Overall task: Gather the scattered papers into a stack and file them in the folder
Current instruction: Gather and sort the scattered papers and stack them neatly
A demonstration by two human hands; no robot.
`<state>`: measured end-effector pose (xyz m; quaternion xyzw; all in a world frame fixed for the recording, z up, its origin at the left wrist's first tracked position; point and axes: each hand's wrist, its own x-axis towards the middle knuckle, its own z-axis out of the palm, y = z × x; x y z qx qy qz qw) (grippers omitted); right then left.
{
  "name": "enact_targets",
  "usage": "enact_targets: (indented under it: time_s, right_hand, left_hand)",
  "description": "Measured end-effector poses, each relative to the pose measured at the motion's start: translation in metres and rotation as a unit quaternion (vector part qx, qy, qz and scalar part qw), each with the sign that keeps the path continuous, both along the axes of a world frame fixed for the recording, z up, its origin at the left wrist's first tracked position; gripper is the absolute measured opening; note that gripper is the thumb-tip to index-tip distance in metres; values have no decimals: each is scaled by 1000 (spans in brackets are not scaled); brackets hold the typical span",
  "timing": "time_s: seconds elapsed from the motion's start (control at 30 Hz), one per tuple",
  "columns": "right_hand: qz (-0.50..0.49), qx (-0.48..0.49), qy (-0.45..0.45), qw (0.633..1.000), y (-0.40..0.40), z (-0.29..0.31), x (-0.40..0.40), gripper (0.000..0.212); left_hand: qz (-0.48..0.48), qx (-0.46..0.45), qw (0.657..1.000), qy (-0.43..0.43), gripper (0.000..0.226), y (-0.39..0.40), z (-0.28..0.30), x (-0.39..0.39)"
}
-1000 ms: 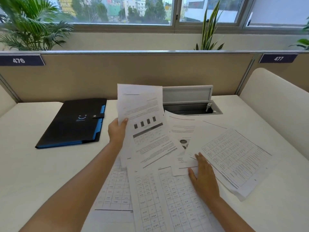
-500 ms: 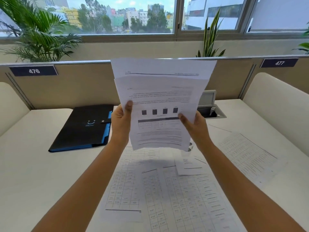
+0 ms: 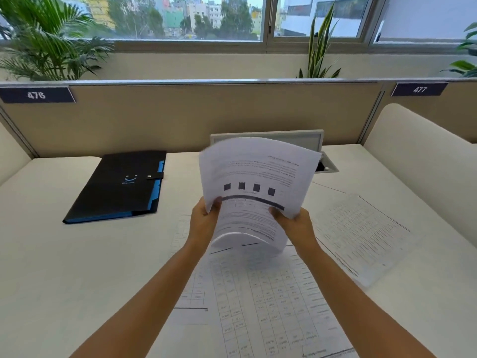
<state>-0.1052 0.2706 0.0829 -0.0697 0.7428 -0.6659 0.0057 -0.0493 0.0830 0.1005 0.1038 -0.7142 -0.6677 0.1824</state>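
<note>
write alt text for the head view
Left hand and right hand hold a curved sheaf of papers above more sheets spread on a white desk; a closed black folder lies to the left.

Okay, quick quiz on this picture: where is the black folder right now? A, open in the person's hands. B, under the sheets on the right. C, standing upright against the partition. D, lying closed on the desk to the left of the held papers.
D: the black folder lies flat on the desk with its snap strap fastened, left of the papers that the left hand and right hand hold up.
</note>
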Motion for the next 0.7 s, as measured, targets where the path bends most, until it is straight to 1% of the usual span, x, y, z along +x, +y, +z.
enact_targets:
  time_s: [0.13,0.2,0.27,0.3,0.37,0.5,0.6,0.7]
  right_hand:
    - [11,-3,35,999,0,7,-2,14]
    - [23,11,17,1000,1,-3,-1,20]
    - [34,45,-13,998,3,-18,2,34]
    - [34,57,-23,998,4,-26,4,38]
    - [26,59,-26,998,5,-35,6,40]
    - [40,77,5,996,6,-36,6,37]
    - [43,141,11,989,6,-39,8,49]
    - [100,254,29,962,5,-51,15,61]
  left_hand:
    - [2,7,1000,17,15,-4,1,-1]
    - [12,-3,1000,-13,26,-4,-8,2]
    - [20,-7,998,-53,37,-2,-22,8]
    - [26,-4,997,-70,38,-1,-29,11]
    - [37,1,995,-89,37,-1,-38,17]
    - [63,-14,995,-80,30,-14,-38,20]
    - [109,-10,991,-73,31,-33,-33,24]
    - [148,-19,984,-101,34,-61,-38,33]
